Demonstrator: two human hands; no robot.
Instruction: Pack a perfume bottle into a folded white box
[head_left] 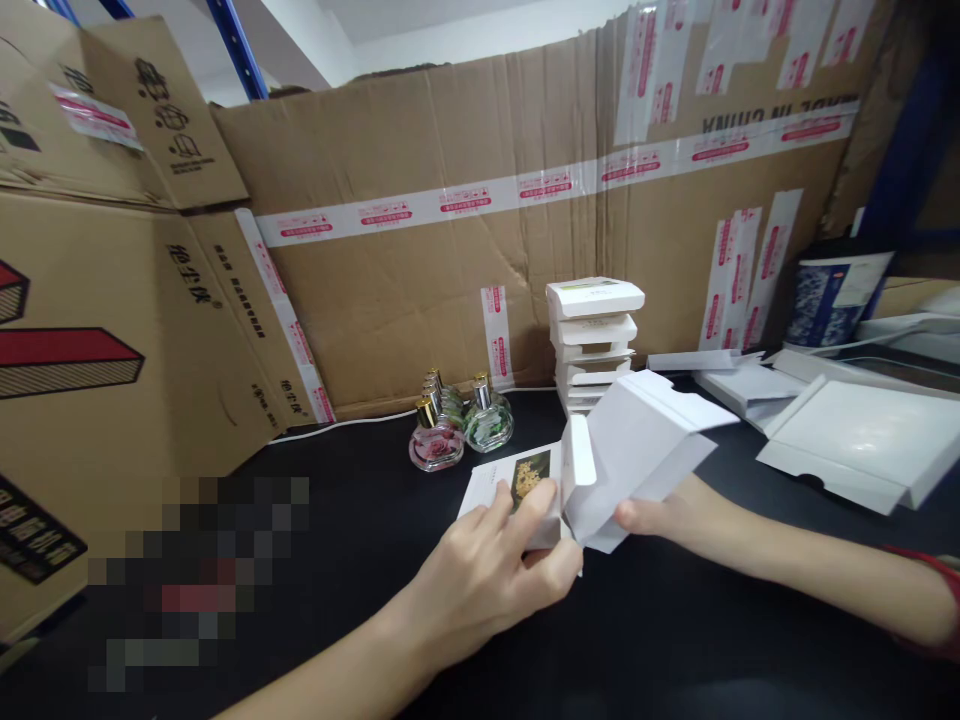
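Note:
My left hand (499, 560) grips a small white carton (484, 482) with a yellow-flower picture on its face, fingers pressed on the panel and thumb at its near edge. The carton's end flap (579, 455) stands up. Against that end, my right hand (652, 512) holds a folded white card insert (637, 455), its thumb on the near side and the other fingers hidden behind. Whether the insert reaches inside the carton, I cannot tell. Just beyond the left hand stand perfume bottles in rows, a pink one (436, 446) and a green one (490, 428) in front.
Behind the hands rises a stack of white cartons (596, 328). Flattened white boxes (862, 440) lie at the right on the black table (330, 600), near a blue patterned cup (836, 295). Cardboard walls (390, 300) close off the back and left (135, 330).

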